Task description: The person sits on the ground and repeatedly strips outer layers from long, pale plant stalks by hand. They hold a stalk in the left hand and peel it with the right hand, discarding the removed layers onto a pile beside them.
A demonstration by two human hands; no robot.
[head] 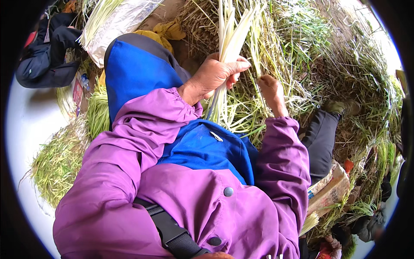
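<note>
My left hand point(215, 76) is closed around a bundle of long pale stalks point(230, 45), whose whitish ends point up and whose greener ends hang down over the blue apron point(210, 145) on my lap. To its right, my right hand point(271, 89) has its fingers curled, with thin yellow-green stalks point(257, 55) at its fingertips. Whether it grips them or only touches them I cannot tell. Loose green leaves point(241, 108) lie below and between both hands.
Heaps of cut stalks point(323, 61) surround me ahead and at right. At upper left, pale stalks point(100, 19) lie on a plastic sheet point(121, 29) beside a yellow bag point(166, 32). A seated person point(48, 58) is at far left. A printed sack point(333, 191) lies at lower right.
</note>
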